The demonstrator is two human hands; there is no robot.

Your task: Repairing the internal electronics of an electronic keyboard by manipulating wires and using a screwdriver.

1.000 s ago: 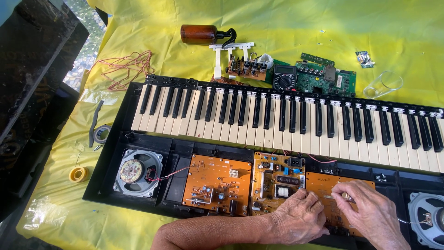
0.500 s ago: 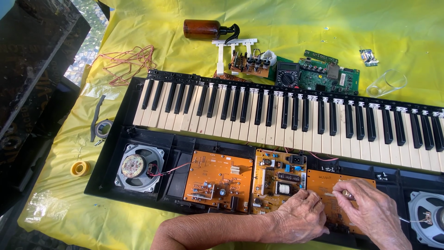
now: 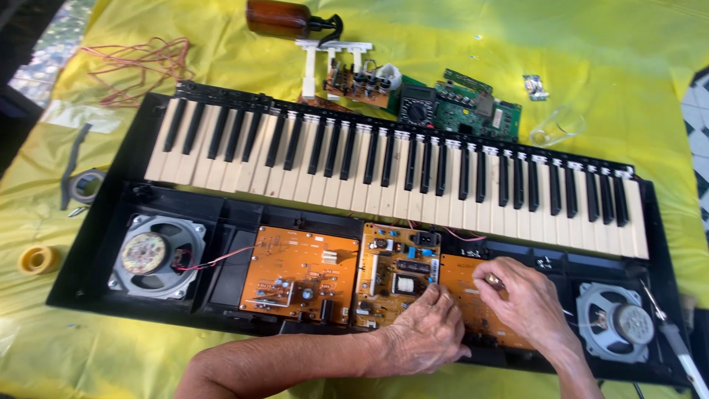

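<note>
At the far left a small yellow roll of tape point(image 3: 37, 259) lies on the crinkled yellow plastic sheet point(image 3: 605, 52), with a grey roll point(image 3: 87, 185) above it and a loose tangle of thin red wire point(image 3: 136, 68) further up. The opened electronic keyboard point(image 3: 96, 295), a long black plastic shell, lies across the sheet; its row of glossy cream and black keys point(image 3: 384, 166) runs slantwise along the upper edge. Inside the shell, a round left speaker point(image 3: 155, 255) with a metal cone sits in its bay, a red lead running from it to the first flat orange circuit board point(image 3: 299, 277). Beside that sits a second orange board point(image 3: 395, 270), narrower and crowded with a blue capacitor, a black socket and a square transformer.

The left hand point(image 3: 421, 336) rests palm-down across the lower edge of this second board, fingers loosely curled and close together, fingertips pressing on the board near its right edge; it grasps nothing visible. Just right, the right hand point(image 3: 528, 303) hovers over the third orange board point(image 3: 473, 310), thumb and forefinger pinched narrowly on a small slim object point(image 3: 493, 281), too small to identify.

Further right sits a second round speaker point(image 3: 617, 325). Behind the keys lie a brown glass bottle point(image 3: 277, 18), 2 detached white keys point(image 3: 332, 55), a green circuit board point(image 3: 476, 107) and a clear plastic bag point(image 3: 557, 125).
</note>
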